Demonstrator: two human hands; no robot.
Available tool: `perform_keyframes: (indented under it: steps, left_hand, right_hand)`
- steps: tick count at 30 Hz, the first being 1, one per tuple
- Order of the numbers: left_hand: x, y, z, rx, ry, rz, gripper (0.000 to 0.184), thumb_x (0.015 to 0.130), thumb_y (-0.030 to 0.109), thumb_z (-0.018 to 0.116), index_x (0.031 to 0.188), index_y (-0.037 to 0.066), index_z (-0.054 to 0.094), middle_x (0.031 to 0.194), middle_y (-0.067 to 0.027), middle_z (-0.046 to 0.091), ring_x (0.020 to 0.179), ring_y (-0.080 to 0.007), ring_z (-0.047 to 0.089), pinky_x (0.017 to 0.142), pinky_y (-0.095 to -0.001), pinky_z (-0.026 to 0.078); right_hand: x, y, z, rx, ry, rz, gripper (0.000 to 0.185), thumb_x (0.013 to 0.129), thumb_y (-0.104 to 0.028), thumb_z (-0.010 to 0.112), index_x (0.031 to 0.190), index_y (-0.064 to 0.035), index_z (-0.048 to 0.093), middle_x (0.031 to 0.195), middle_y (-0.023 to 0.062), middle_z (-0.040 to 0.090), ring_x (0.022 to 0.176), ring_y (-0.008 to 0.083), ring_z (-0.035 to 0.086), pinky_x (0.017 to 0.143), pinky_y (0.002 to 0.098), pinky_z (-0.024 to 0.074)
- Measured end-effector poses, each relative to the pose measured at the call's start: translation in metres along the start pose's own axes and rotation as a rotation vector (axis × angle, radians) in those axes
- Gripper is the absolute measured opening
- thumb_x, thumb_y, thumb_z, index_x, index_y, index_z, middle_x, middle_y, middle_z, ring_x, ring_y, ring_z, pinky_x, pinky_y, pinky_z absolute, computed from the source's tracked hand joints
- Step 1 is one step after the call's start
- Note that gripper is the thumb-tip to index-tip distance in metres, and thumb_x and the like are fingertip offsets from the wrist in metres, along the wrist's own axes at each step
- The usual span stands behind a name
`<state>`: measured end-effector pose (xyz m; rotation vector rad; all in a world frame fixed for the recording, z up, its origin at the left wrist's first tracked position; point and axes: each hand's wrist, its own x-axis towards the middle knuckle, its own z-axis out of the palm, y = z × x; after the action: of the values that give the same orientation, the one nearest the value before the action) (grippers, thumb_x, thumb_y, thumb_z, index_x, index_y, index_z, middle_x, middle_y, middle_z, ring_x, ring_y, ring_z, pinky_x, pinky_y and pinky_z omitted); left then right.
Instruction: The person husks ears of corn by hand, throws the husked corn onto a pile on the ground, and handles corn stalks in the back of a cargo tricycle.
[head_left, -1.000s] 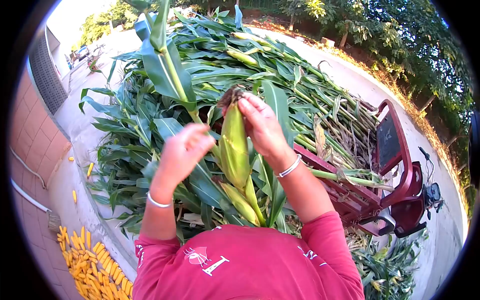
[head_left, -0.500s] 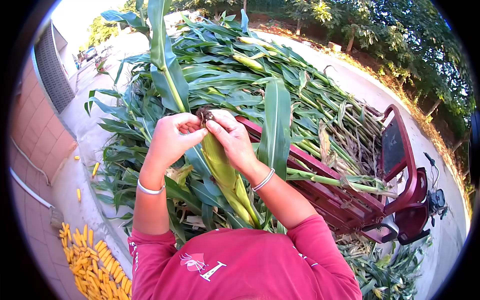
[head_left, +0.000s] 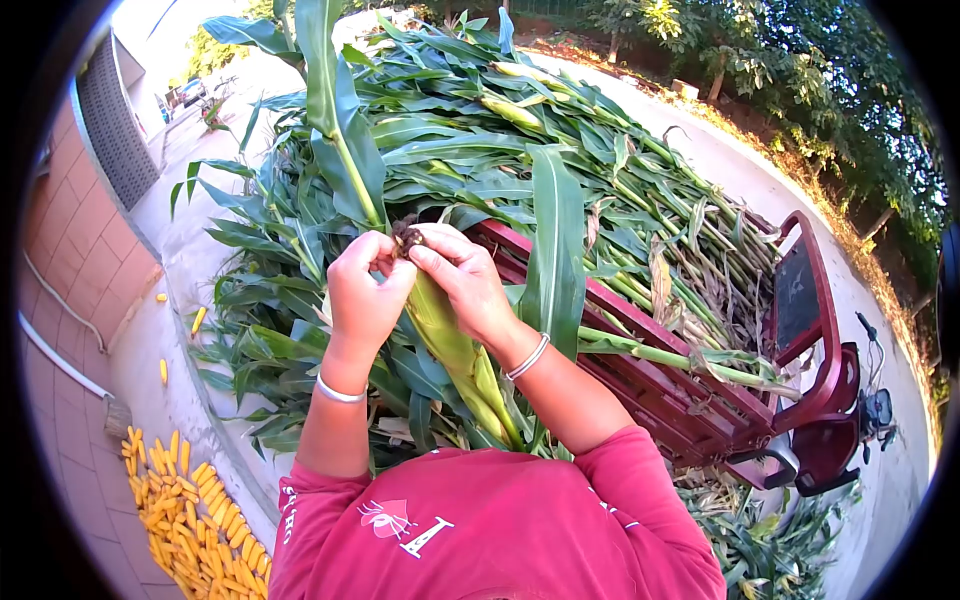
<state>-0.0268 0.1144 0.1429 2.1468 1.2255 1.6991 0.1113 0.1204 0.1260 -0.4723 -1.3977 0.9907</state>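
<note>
A green-husked ear of corn (head_left: 452, 345) slants between my forearms, with its tip up and its base toward my chest. Dark brown corn silk (head_left: 406, 236) tufts out at the tip. My left hand (head_left: 370, 285) is closed, thumb and fingers pinching the husk tip beside the silk. My right hand (head_left: 465, 280) is closed on the other side of the tip, its thumb pressed against the husk just below the silk. Behind the hands a corn stalk (head_left: 355, 180) with broad leaves rises to the upper left. The inner fingertips are partly hidden.
Cut corn stalks (head_left: 480, 150) are heaped ahead, over a red cargo tricycle (head_left: 650, 400) on the right. Husked yellow cobs (head_left: 200, 530) lie piled at the lower left by a tiled wall (head_left: 85, 230). More leaves (head_left: 770, 540) lie at the lower right.
My left hand has drawn in, its fingers now bunched more tightly at the husk tip, and its forearm has shifted right. The right hand stays at the tip. The view has tilted slightly.
</note>
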Motion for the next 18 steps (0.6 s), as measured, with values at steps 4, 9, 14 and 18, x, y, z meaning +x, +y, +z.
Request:
perform_keyframes:
  steps: [4, 9, 14, 18]
  left_hand:
    - [-0.013, -0.001, -0.006, -0.082, -0.136, -0.141, 0.010, 0.077, 0.005, 0.066, 0.079, -0.002, 0.059, 0.070, -0.0065, 0.062, 0.061, -0.0114, 0.058, 0.059, -0.0256, 0.047]
    - [-0.026, 0.000, 0.002, -0.132, -0.170, -0.252, 0.010, 0.080, 0.003, 0.064, 0.074, 0.001, 0.056, 0.060, 0.0046, 0.050, 0.056, -0.0007, 0.043, 0.050, -0.0193, 0.037]
    - [-0.045, -0.035, 0.022, -0.562, -0.056, -0.374, 0.003, 0.084, 0.003, 0.060, 0.084, 0.000, 0.060, 0.073, -0.0011, 0.062, 0.059, -0.0075, 0.056, 0.058, -0.0219, 0.047]
    - [-0.064, -0.033, 0.031, -0.886, 0.006, -0.510, 0.006, 0.089, 0.004, 0.056, 0.092, 0.001, 0.059, 0.086, -0.0029, 0.062, 0.072, -0.0096, 0.060, 0.069, -0.0223, 0.050]
  right_hand:
    - [-0.015, 0.009, -0.003, -0.066, 0.033, 0.014, 0.022, 0.088, -0.010, 0.060, 0.107, 0.0013, 0.066, 0.108, 0.0098, 0.063, 0.101, 0.0183, 0.057, 0.091, 0.0295, 0.0440]
    - [-0.037, 0.025, -0.006, -0.122, 0.087, 0.028, 0.023, 0.087, -0.007, 0.062, 0.108, 0.0018, 0.066, 0.107, 0.0092, 0.063, 0.101, 0.0177, 0.058, 0.091, 0.0286, 0.0443]
    - [-0.036, 0.029, -0.008, -0.065, 0.128, 0.073, 0.021, 0.088, -0.007, 0.061, 0.106, 0.0032, 0.066, 0.108, 0.0087, 0.062, 0.100, 0.0162, 0.057, 0.090, 0.0278, 0.0445]
    - [-0.039, 0.023, -0.013, 0.066, 0.144, 0.104, 0.020, 0.090, -0.006, 0.058, 0.107, 0.0031, 0.065, 0.109, 0.0072, 0.061, 0.101, 0.0152, 0.056, 0.091, 0.0279, 0.0435]
